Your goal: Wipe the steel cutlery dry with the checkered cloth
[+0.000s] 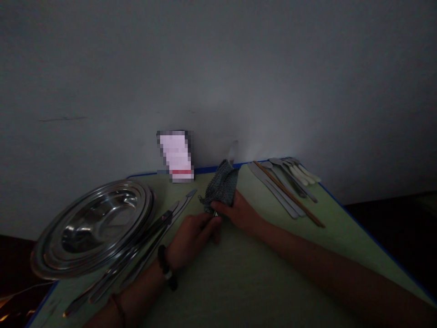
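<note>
My right hand (pixel 241 212) grips a grey-blue checked cloth (pixel 222 184) bunched up near the middle of the green table (pixel 246 278). Its fingers are closed around the cloth's lower part. My left hand (pixel 191 237) sits just left of it, fingers curled, pinching a small metal piece (pixel 215 213) that pokes out from under the cloth. I cannot make out what that piece is. A dark bead bracelet circles my left wrist.
A stack of round steel plates (pixel 92 225) stands at the left. Several long metal utensils (pixel 143 250) lie beside it. More cutlery and a wooden stick (pixel 288 191) lie at the far right. A blurred card (pixel 175 156) leans on the grey wall. Blue edging rims the table.
</note>
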Motion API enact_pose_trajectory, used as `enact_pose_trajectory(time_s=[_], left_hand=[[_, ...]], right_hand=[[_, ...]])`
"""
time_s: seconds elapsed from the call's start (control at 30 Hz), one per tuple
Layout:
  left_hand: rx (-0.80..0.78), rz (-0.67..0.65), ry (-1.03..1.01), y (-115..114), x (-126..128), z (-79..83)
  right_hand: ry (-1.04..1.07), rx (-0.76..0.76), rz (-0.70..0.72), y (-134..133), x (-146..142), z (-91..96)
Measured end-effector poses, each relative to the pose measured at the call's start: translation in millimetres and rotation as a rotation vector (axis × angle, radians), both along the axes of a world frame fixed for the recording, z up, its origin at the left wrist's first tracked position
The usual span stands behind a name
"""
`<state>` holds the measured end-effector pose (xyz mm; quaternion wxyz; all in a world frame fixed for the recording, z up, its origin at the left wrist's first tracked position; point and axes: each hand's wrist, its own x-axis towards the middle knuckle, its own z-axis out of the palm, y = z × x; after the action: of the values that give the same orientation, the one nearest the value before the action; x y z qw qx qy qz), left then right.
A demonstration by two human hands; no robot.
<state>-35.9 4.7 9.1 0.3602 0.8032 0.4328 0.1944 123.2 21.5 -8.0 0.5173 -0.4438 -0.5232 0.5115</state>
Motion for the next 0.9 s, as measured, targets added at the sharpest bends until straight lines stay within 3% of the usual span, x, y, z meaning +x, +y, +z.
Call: enact_pose_trajectory(time_s=[0.33,0.53,0.67,0.9], left_hand=[[-0.016,0.011,-0.002,-0.8,-2.0,1.3],[-0.04,0.0,0.006,-2.6,0.2,3.5],[-0.057,0.028,0.055,-1.7,2.3,3.4],[0.042,-0.111,0.126,-10.5,2.3,-2.4]], right_hand=[[0.222,-0.003,0.099,5.7,6.0,1.6],[0.103,-0.02,0.118,6.3,7.1,-2.0],[0.152,-0.029,0.148,5.3,7.0,0.4],[0.326,-0.085,0.048,13.4,4.1,-12.1]])
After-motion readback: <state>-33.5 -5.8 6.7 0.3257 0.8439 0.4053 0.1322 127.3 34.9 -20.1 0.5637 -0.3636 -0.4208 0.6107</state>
